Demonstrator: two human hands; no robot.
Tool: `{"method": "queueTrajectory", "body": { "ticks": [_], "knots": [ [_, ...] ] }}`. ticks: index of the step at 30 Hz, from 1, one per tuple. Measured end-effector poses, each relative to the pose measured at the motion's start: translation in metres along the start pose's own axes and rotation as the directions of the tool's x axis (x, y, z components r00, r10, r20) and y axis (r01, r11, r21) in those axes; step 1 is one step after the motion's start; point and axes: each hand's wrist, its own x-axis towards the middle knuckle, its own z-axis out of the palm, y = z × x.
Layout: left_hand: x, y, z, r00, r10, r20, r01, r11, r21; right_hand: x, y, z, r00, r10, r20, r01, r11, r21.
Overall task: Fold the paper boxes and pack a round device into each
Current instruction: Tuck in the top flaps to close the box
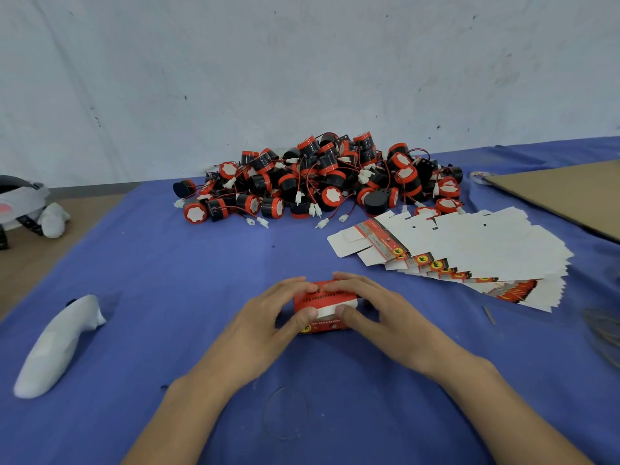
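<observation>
A worktop point(161, 290) under a blue cloth fills the view, backed by a pale wall point(302, 62). A sheet of cardboard point(570, 199) lies at its far right edge. A heap of black and red round devices point(322, 176) with trailing wires sits at the back, in the middle. Just to the right and nearer, a fan of flat boxes point(469, 250) lies spread out, white side up. A white bundle point(57, 347) lies well apart on the left. At the near centre the left hand point(265, 323) and right hand point(382, 313) grip one red box point(327, 300) that rests on the cloth: fingers point(292, 286) curled over its top, both thumbs pressed on its near face, the hands almost touching
</observation>
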Motion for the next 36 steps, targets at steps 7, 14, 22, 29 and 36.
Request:
{"method": "queueTrajectory", "body": {
  "ticks": [7, 14, 22, 29, 36],
  "knots": [
    [0.003, 0.006, 0.0, 0.996, -0.007, -0.087, 0.003, 0.999, -0.042, 0.003, -0.009, 0.002, 0.998, 0.001, -0.057, 0.007, 0.989, 0.145],
    [-0.004, 0.005, 0.002, 0.996, -0.058, -0.064, 0.045, 0.981, -0.188, -0.001, -0.005, 0.001, 1.0, 0.003, -0.02, -0.002, 0.999, 0.041],
    [-0.006, 0.004, 0.007, 0.995, -0.043, -0.088, 0.026, 0.981, -0.193, -0.009, -0.003, -0.004, 0.999, 0.004, 0.048, 0.003, 0.99, -0.138],
    [-0.005, 0.003, 0.0, 0.997, 0.021, -0.073, -0.03, 0.992, -0.123, -0.01, -0.005, -0.007, 0.995, -0.036, 0.089, 0.067, 0.923, -0.378],
    [-0.004, 0.001, -0.004, 0.997, 0.003, -0.078, -0.019, 0.979, -0.203, -0.011, -0.005, -0.007, 0.995, -0.034, 0.093, 0.067, 0.926, -0.371]
  ]
}}
